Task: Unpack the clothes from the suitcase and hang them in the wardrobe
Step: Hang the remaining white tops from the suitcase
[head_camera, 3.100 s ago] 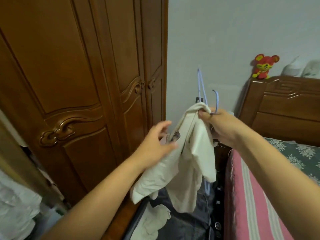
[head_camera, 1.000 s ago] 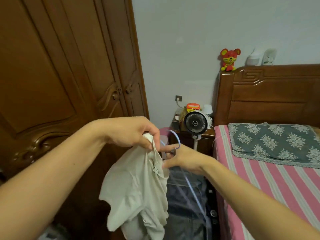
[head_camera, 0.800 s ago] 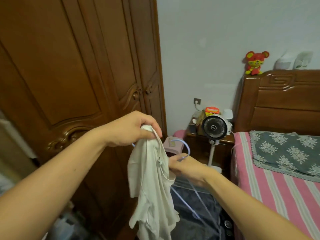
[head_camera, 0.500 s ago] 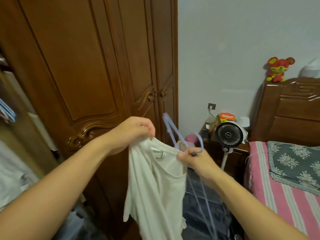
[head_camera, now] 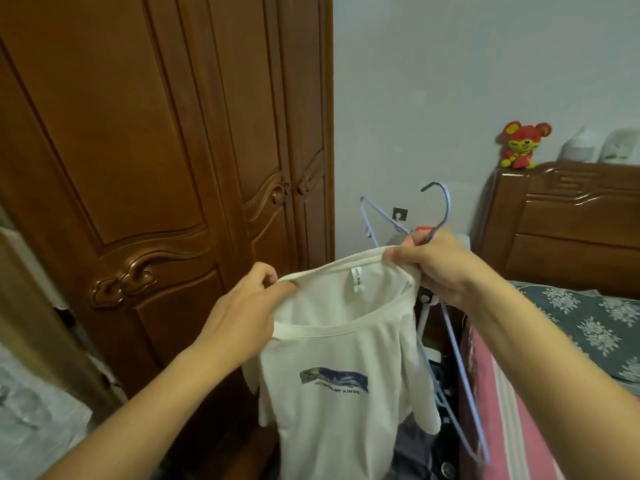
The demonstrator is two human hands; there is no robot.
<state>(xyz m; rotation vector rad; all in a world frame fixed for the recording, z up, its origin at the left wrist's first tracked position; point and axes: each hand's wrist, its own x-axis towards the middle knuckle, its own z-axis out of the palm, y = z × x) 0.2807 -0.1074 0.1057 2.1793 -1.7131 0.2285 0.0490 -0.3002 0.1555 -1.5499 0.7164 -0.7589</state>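
At far left, white garments (head_camera: 31, 420) show past the wardrobe's (head_camera: 145, 140) carved doors. The left hand (head_camera: 242, 313) pinches the left side of the white T-shirt's (head_camera: 332, 382) neckline, fingers curled on the cloth. The shirt hangs spread between both hands, above what looks like the suitcase (head_camera: 415, 455). The right hand (head_camera: 436, 265) grips the neckline's other side together with a blue hanger (head_camera: 446, 299), which is still outside the shirt. Judging by this, threading the hanger and hanging the shirt remain.
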